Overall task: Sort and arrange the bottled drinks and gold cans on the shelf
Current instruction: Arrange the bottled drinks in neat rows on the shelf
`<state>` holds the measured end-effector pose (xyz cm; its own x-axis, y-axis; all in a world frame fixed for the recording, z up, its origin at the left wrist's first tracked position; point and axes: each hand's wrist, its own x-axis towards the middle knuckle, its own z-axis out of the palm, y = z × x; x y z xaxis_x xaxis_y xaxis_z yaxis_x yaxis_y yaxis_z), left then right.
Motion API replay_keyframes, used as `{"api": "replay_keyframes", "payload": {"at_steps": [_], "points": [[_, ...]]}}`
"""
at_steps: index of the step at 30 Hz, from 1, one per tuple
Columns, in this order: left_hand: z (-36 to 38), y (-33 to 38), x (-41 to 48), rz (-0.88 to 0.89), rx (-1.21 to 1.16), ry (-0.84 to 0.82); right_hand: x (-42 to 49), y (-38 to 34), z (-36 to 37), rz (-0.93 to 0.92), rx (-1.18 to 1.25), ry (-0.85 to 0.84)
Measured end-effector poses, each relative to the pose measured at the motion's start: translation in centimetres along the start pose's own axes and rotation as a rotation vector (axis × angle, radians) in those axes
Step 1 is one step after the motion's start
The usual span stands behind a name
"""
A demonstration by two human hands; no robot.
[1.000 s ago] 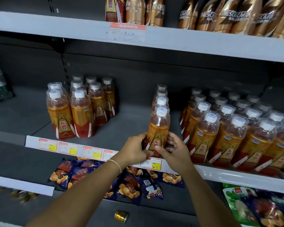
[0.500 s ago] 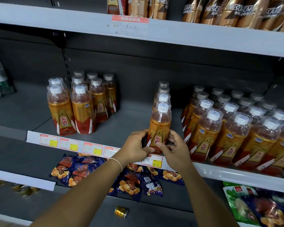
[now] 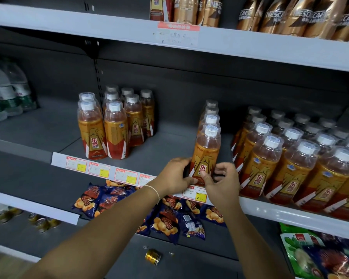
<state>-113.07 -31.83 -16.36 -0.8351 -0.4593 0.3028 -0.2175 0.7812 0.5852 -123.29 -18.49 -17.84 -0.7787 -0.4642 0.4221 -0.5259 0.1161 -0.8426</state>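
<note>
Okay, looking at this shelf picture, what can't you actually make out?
All in the head view:
front bottle: its base is covered by the left hand gripping it and the right hand; whether the right one grips is unclear.
bottles behind it: only caps show, count uncertain.
coffee bottles: tops cut off by the upper edge.
gold cans, lower left: blurred.
handwritten price tag: too faint.

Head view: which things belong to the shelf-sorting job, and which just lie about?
Job: orange-labelled clear plastic drink bottle, held by left hand and right hand; matching left cluster; matching right block; small gold can below.
Lying about: blue snack packets; brown coffee bottles overhead; green-labelled water bottles.
</note>
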Motion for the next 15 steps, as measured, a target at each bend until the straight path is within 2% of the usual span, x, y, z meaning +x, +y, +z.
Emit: {"api": "replay_keyframes", "payload": {"at_steps": [3,7,11,15], "points": [[-1.6,-0.3,-0.3,0.051,0.089,-0.006,-1.3,-1.4,1.0,-0.219,-0.12,0.134],[-4.9,-1.7,-1.3,0.026,0.113,0.058,-1.9,-3.9,3.5,-0.444,-0.095,0.145],[-9.2,-4.1,-3.0,-0.088,0.077,0.168,-1.8,-6.2,7.4,-0.491,-0.042,0.07],[-13.0,-7.2,-5.1,-0.173,0.078,0.244,-1.9,-8.1,11.7,-0.456,-0.031,-0.016]]}}
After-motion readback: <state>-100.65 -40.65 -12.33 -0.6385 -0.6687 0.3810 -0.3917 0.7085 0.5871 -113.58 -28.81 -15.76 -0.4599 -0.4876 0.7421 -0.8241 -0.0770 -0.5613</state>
